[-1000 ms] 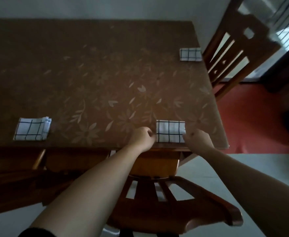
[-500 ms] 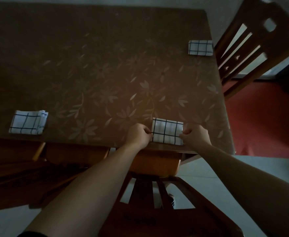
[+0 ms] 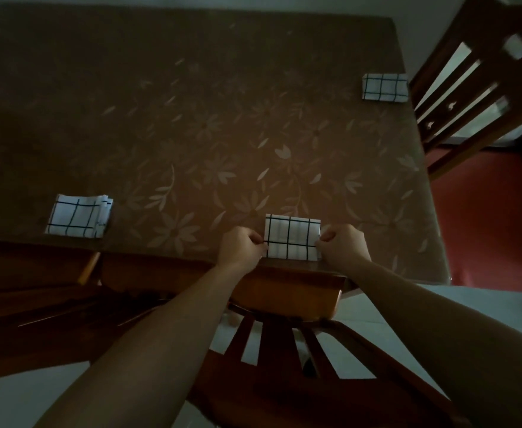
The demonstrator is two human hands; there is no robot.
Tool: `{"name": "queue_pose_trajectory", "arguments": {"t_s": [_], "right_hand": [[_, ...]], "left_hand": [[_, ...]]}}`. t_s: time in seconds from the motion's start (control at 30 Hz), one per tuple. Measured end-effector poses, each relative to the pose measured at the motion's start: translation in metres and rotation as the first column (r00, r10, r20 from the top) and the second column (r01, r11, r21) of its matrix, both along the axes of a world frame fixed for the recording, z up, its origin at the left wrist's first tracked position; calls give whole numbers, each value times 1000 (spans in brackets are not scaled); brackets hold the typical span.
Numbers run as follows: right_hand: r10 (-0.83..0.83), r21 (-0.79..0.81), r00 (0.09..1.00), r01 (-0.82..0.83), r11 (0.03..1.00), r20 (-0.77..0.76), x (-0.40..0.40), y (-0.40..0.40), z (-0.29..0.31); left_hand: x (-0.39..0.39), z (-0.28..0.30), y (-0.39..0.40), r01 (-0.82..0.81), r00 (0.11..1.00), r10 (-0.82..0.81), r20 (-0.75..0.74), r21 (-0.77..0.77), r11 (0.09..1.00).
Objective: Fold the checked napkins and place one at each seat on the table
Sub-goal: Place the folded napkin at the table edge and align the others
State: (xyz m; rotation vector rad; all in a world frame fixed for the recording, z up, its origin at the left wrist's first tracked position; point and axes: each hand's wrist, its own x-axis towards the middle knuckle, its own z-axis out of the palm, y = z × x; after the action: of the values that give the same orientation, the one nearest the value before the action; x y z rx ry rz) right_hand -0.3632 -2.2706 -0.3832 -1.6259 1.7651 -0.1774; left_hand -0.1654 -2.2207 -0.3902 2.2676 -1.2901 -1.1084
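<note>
The bench (image 3: 191, 88) runs off the left edge. Both chairs (image 3: 475, 88) are cropped. Curled fingers (image 3: 255, 239) hide the near napkin's (image 3: 292, 237) side edges.

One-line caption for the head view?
Both hands, left and right, pinch a folded white black-checked napkin at the brown floral table's edge.

A wooden chair (image 3: 302, 359) with a slatted back stands pushed in at the near edge of the surface (image 3: 191, 125), which wears a brown cover printed with pale flowers and leaves. A second wooden chair (image 3: 475, 88), its back carved with cut-outs, stands at the right side of the surface. Beyond that side the red floor (image 3: 488, 230) shows, and pale tiles (image 3: 438, 307) lie nearer, beside the first chair.
</note>
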Motion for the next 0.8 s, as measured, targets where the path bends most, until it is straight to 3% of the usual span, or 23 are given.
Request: {"name": "queue_pose_trajectory", "arguments": {"t_s": [0.17,0.3,0.43,0.57,0.8], "right_hand": [[117,-31,983,-122,992,-138,-6,4,37],[158,-183,910,-242,953,-385,-36,6,91],[56,-299,874,-224,927,-482,-89,20,140],[6,-337,865,-202,919,-502,-140,40,179],[-3,-414,910,-186,891,-414,-257,67,214]], "left_hand": [[5,29,-2,121,986,-109,128,-89,989],[1,76,-17,404,850,-339,403,-88,910],[-34,124,-22,542,766,-421,485,-136,829],[-76,161,-11,573,729,-395,559,-181,800],[-183,200,21,513,758,-299,580,-247,822]]}}
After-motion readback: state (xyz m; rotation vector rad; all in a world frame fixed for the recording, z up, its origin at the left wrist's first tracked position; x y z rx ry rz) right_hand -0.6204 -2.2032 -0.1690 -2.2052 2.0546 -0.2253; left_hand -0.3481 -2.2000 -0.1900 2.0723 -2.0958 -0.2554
